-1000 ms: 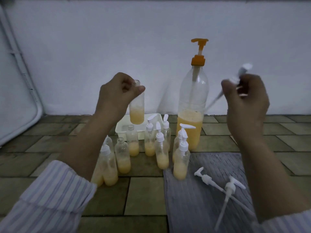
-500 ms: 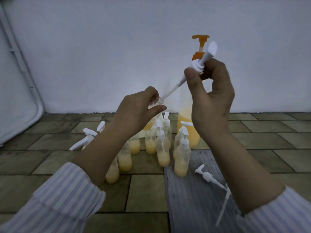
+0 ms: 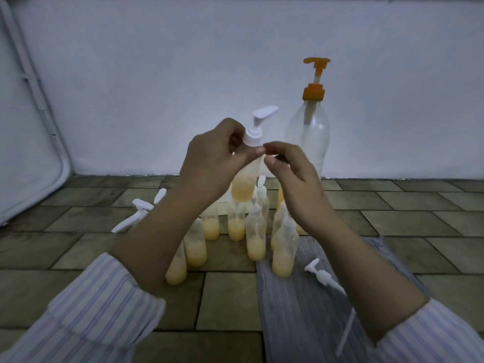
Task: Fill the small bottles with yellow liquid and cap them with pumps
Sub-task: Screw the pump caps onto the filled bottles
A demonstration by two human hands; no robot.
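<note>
My left hand (image 3: pixel 212 163) grips a small clear bottle (image 3: pixel 243 187), a third full of yellow liquid, and holds it tilted above the floor. A white pump (image 3: pixel 258 124) sits in the bottle's mouth with its spout pointing right. My right hand (image 3: pixel 290 176) pinches with thumb and forefinger at the lower edge of the pump's collar. Behind the hands stands the large clear bottle (image 3: pixel 311 132) with an orange pump (image 3: pixel 315 74). Its lower part is hidden.
Several small bottles (image 3: pixel 255 239) with yellow liquid stand on the tiled floor below the hands, some capped with pumps. A loose pump (image 3: pixel 320 275) lies on the grey mat (image 3: pixel 296 318); capped bottles lean at left (image 3: pixel 141 210). A white panel (image 3: pixel 26 153) leans against the wall.
The pump's tube has gone down into the held bottle and its collar now sits on the mouth. My right hand slid down from the pump head to the collar.
</note>
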